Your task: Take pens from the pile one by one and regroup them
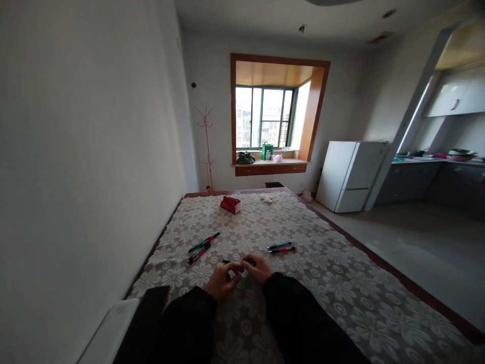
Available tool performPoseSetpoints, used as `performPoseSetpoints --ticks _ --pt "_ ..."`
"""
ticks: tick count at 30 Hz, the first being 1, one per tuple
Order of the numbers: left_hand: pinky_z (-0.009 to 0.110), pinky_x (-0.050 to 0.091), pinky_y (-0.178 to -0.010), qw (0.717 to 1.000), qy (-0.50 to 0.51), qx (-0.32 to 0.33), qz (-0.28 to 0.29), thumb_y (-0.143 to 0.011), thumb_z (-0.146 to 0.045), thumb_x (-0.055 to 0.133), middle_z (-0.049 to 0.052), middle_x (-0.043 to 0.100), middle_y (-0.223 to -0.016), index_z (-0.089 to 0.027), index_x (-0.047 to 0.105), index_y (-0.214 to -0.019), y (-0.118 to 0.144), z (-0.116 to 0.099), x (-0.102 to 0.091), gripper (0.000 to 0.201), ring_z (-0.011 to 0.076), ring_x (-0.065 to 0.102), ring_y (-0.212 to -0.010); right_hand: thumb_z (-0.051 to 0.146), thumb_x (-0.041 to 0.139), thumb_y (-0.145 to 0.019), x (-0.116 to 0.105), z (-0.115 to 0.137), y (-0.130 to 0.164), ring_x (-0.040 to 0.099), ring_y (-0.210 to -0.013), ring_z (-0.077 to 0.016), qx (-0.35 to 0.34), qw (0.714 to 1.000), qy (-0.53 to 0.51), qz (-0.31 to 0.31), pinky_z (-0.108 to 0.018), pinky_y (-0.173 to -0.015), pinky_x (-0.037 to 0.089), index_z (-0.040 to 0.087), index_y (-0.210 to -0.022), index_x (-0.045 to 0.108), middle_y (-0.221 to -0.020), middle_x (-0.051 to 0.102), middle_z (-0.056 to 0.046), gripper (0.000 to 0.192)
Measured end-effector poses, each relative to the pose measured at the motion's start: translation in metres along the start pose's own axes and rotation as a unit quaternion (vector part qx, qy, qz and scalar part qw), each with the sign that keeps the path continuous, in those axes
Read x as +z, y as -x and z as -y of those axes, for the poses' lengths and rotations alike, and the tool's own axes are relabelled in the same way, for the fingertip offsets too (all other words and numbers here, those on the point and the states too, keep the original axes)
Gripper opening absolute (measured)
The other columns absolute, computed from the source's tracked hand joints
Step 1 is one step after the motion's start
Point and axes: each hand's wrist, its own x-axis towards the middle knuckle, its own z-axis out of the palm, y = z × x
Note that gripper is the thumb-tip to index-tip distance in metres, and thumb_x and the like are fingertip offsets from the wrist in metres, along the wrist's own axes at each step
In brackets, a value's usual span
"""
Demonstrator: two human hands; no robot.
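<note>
Dark pen-like piece (pixel 226 261): we are seeing it just beyond our left hand (pixel 223 280), nearer to this than to our right hand (pixel 258 268); its visible part is pointing roughly sideways.
Left fingers: we are curving them, with a gap behind the thumb tip.
Right fingers: we are bringing them nearly together, beside the left fingertips; what either hand is gripping, we cannot tell.
Pens: we are having several pens (pixel 203 243) ahead-left, and a blue pen (pixel 279 245) and a red pen (pixel 282 249) ahead-right.
</note>
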Motion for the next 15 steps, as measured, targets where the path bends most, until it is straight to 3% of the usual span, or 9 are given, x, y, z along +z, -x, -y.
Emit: performPoseSetpoints --ticks 4,7,9,13,15 --pt "0.024 0.048 -0.067 0.999 -0.037 -0.020 -0.024 -0.083 -0.033 0.052 0.004 0.068 -0.085 -0.020 0.067 -0.101 0.000 0.001 -0.012 0.026 0.0142 0.061 -0.074 0.022 0.052 -0.081 0.000 -0.001 0.002 0.058 -0.063 -0.0128 -0.036 0.999 0.031 0.022 -0.023 -0.063 0.043 0.018 -0.089 0.064 -0.074 0.067 0.000 0.015" --pt "0.028 0.047 -0.073 0.984 -0.111 -0.063 -0.127 -0.081 -0.032 0.054 0.003 0.065 -0.084 -0.022 0.062 -0.109 -0.001 0.004 -0.023 0.031 0.0154 0.058 -0.075 0.020 0.048 -0.084 -0.003 -0.002 0.004 0.059 -0.071 -0.0142 -0.033 0.996 0.087 0.005 -0.023 -0.067 0.043 0.020 -0.094 0.062 -0.080 0.067 -0.001 0.018" --pt "0.031 0.047 -0.079 0.975 -0.145 -0.068 -0.153 -0.078 -0.031 0.058 0.004 0.063 -0.091 -0.022 0.064 -0.107 -0.001 0.008 -0.028 0.031 0.0174 0.057 -0.082 0.018 0.046 -0.085 -0.007 -0.003 0.005 0.060 -0.081 -0.0157 -0.044 0.992 0.122 0.002 -0.025 -0.073 0.043 0.021 -0.094 0.063 -0.090 0.067 -0.003 0.019" --pt "0.029 0.046 -0.074 0.988 -0.131 -0.054 -0.066 -0.079 -0.027 0.056 0.004 0.063 -0.088 -0.021 0.067 -0.087 -0.002 0.015 -0.028 0.015 0.0159 0.056 -0.076 0.020 0.043 -0.089 -0.010 -0.002 0.006 0.060 -0.087 -0.0158 -0.058 0.985 0.157 0.042 -0.025 -0.077 0.042 0.023 -0.097 0.065 -0.097 0.067 -0.003 0.024" --pt "0.029 0.046 -0.074 0.989 -0.122 -0.057 -0.053 -0.080 -0.027 0.055 0.004 0.063 -0.087 -0.020 0.067 -0.086 -0.003 0.016 -0.025 0.015 0.0161 0.056 -0.077 0.028 0.046 -0.090 -0.010 -0.001 0.007 0.060 -0.087 -0.0165 -0.065 0.979 0.185 0.052 -0.025 -0.077 0.042 0.023 -0.098 0.065 -0.096 0.067 -0.003 0.022"
